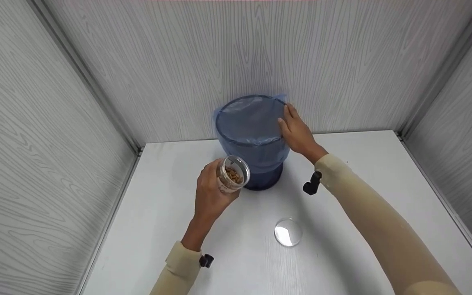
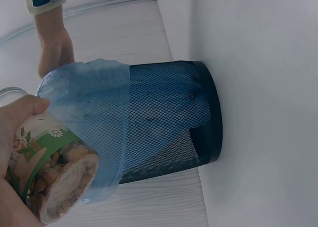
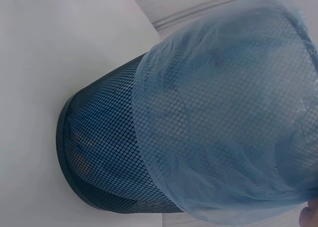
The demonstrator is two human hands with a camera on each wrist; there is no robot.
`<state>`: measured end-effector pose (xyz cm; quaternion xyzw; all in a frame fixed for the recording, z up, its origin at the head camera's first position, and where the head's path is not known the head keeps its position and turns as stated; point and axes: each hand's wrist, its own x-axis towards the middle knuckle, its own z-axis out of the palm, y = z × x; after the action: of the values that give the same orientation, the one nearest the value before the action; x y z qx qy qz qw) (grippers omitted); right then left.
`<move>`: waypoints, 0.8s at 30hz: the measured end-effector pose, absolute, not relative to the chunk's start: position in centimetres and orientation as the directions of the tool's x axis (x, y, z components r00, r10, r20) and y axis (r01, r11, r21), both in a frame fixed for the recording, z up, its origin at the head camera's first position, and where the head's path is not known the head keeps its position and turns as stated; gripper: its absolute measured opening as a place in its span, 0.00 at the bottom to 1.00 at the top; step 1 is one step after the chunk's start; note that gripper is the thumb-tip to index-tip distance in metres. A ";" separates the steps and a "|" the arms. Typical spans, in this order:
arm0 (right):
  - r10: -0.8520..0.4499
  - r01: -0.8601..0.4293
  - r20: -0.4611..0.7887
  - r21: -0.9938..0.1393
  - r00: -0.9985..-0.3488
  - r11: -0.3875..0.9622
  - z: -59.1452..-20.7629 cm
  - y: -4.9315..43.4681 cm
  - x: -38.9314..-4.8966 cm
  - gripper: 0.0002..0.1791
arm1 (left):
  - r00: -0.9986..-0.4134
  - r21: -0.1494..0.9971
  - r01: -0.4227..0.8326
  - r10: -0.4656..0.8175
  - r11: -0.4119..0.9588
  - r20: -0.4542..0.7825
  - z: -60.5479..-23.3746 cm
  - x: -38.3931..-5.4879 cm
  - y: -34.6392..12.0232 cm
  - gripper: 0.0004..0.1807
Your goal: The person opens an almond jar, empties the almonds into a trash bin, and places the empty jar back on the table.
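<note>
My left hand [image 1: 211,190] grips a clear jar [image 1: 225,184] that tilts in front of the bin, its open mouth facing up. Small brown nut-like pieces [image 1: 234,175] lie inside it; in the left wrist view its label [image 2: 57,136] has a green band and flowers. A dark mesh bin [image 2: 166,113] stands upright, lined with a blue plastic bag [image 1: 252,119] folded over its rim. On the rim's right side rests my right hand [image 1: 299,133], its fingers extended along the edge. Only a fingertip [image 3: 309,216] of that hand shows in the right wrist view.
A round clear lid [image 1: 288,232] lies on the white table [image 1: 158,229], in front of the bin and to its right. Behind the bin rises a grey wood-grain wall [image 1: 158,61], with matching panels at both sides.
</note>
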<state>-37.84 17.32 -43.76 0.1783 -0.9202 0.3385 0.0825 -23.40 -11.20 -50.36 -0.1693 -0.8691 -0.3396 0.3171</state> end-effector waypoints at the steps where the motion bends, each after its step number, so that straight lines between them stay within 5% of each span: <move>1: -0.274 -0.387 0.275 -0.592 -0.921 0.707 -43.7 17.3 -37.9 0.39 | -0.738 0.484 0.512 0.076 0.710 0.670 -50.2 -23.5 -11.3 0.47; 24: -0.279 -0.391 0.277 -0.572 -0.919 0.721 -43.4 16.9 -38.0 0.38 | -0.692 0.479 0.503 0.003 0.720 0.722 -46.7 -26.3 -14.1 0.48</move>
<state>-38.03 16.88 -43.44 0.1815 -0.9236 0.3266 0.0858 -26.26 -14.12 -46.65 -0.1481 -0.8530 -0.3439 0.3637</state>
